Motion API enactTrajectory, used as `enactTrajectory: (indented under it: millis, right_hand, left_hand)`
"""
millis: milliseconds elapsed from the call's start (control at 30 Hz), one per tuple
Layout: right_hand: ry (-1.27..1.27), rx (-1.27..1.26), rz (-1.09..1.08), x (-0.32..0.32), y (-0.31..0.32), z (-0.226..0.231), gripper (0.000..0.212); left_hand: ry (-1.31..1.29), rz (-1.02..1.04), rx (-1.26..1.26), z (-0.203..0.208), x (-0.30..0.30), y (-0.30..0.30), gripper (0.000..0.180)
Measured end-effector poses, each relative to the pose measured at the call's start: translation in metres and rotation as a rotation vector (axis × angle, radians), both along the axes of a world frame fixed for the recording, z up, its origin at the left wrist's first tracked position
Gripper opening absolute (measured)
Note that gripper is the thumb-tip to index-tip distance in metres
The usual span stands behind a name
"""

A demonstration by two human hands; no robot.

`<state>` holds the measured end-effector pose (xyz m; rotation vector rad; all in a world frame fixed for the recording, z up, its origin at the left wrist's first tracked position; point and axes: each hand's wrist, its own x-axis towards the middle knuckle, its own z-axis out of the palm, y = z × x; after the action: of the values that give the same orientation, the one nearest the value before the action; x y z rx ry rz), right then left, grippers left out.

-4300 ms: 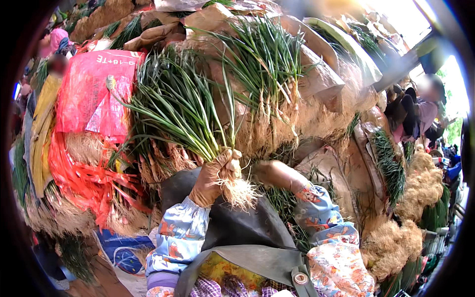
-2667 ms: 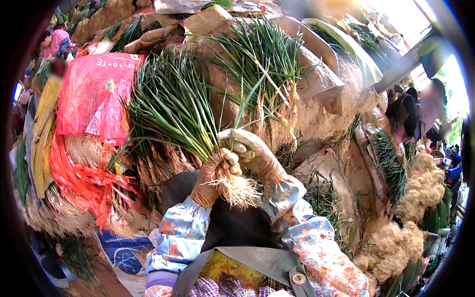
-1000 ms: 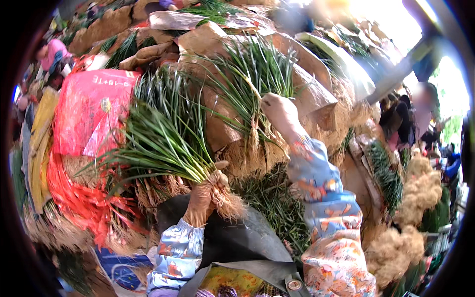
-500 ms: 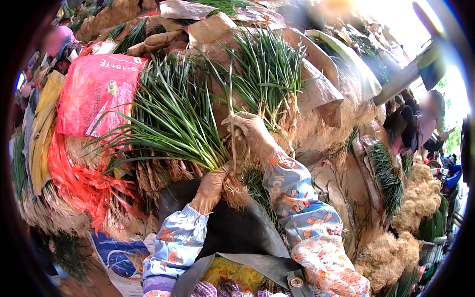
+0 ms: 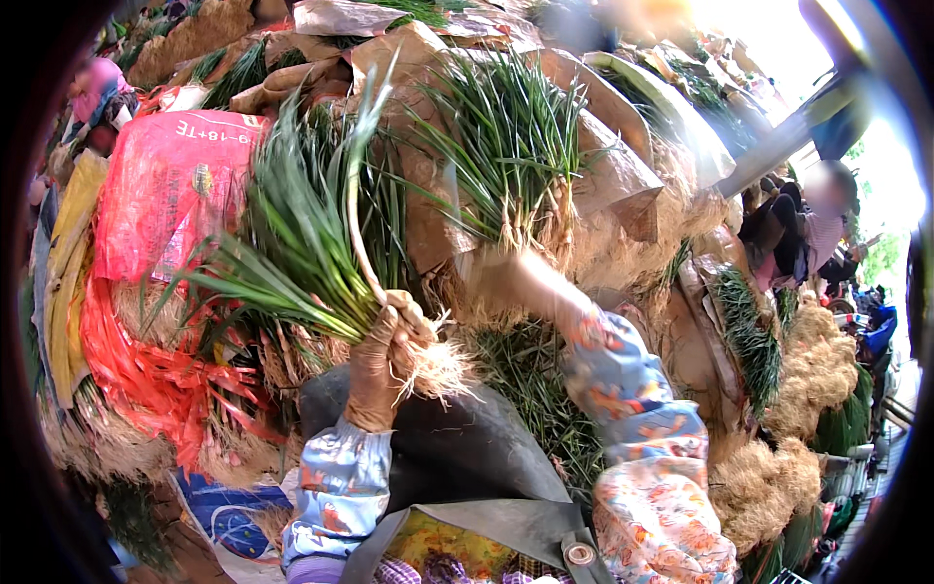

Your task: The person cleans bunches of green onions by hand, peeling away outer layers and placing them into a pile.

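Note:
My left hand [image 5: 375, 365] is closed around a bunch of spring onions [image 5: 316, 277], just above the roots. Their long green leaves fan out to the upper left, and a tuft of pale roots [image 5: 438, 372] sticks out to the right of the fist. A pale, dry strip [image 5: 360, 219] rises in a curve from the same hand, along the leaves. My right hand [image 5: 511, 282] is smeared by motion, so its fingers cannot be made out. It is at the root end of another heap of spring onions [image 5: 511, 146], lying on brown paper.
A red printed sack [image 5: 180, 195] and torn red plastic [image 5: 161, 355] cover more bundles at left. Dark cloth [image 5: 457, 443] lies over my lap, with loose green leaves [image 5: 535, 404] beside it. Root masses [image 5: 769, 496] are piled at right, where another person [image 5: 812, 219] sits farther off.
My right hand has let go of the pale strip and moved right and down toward the other heap. The left hand has tilted the bunch, turning its roots to the right.

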<state>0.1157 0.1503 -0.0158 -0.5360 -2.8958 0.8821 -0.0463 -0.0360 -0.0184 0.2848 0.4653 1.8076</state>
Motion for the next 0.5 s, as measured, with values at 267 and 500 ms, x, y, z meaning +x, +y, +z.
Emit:
enactTrajectory:
  millis: [267,500]
  right_hand:
    - [0.047,0.355,-0.823,-0.014,0.059,0.019,0.034]
    - [0.008,0.57,-0.498,-0.024,0.054,0.015,0.017]
  left_hand:
    - [0.046,-0.286,-0.039,-0.019,0.012,0.013,0.03]
    - [0.126,-0.155,-0.244,-0.016,0.018,0.016,0.013]
